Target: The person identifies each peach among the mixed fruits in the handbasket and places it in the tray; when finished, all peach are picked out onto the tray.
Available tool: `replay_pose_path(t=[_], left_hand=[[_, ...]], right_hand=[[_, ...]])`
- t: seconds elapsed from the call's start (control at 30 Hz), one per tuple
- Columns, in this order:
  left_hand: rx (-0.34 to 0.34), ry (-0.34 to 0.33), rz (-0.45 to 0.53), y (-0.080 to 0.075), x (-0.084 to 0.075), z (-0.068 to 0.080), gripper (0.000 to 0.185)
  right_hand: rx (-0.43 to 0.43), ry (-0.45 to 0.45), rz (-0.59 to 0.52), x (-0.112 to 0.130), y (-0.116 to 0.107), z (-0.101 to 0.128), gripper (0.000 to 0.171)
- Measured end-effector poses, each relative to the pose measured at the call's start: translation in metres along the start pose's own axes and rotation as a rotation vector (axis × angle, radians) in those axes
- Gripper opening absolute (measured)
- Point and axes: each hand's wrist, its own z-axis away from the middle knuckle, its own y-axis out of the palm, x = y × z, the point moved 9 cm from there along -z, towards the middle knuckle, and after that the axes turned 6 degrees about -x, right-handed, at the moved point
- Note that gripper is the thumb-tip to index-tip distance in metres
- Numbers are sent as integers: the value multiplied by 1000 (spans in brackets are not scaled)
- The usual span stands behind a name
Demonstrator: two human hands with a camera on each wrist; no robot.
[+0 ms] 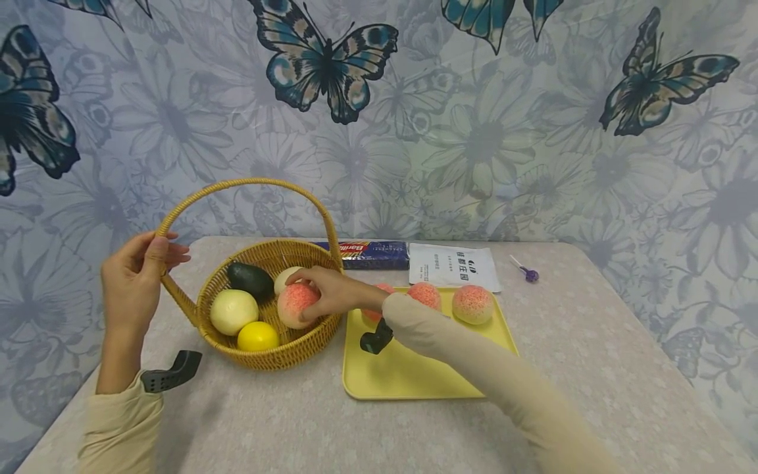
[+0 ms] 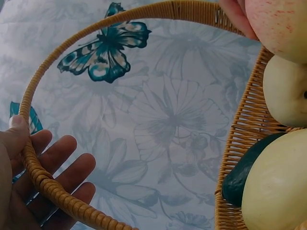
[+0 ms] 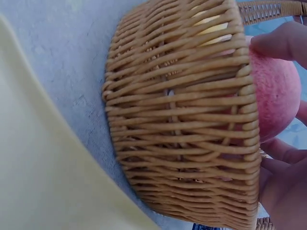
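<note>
My left hand (image 1: 133, 280) holds the arched handle (image 1: 249, 184) of a wicker basket (image 1: 275, 359), thumb in front and fingers spread behind it. In the basket lie a dark green avocado (image 1: 251, 282), a pale yellow-green round fruit (image 1: 233, 313), a bright yellow fruit (image 1: 258, 336) and a second pale fruit (image 1: 285, 279). With thumb and fingers, my right hand (image 1: 336, 289) grips a pink speckled peach (image 1: 296, 306) at the basket's right side. In the right wrist view that peach (image 3: 276, 96) shows just past the wicker rim, partly hidden by it.
Right of the basket lies a yellow tray (image 1: 408, 378) with more peaches (image 1: 472, 304) along its far side; my right forearm crosses over it. Behind stand a blue spaghetti box (image 1: 379, 255) and a white printed packet (image 1: 454, 266). A purple lollipop (image 1: 531, 275) lies farther right.
</note>
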Motion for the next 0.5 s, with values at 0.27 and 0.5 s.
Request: replay_pose_path(t=[0.27, 0.5], left_hand=[[0, 1, -7, 0, 0, -1, 30], [3, -8, 4, 0, 1, -1, 29]], right_hand=[[-40, 25, -73, 6, -3, 8, 58], [-47, 28, -275, 6, 1, 16, 61]])
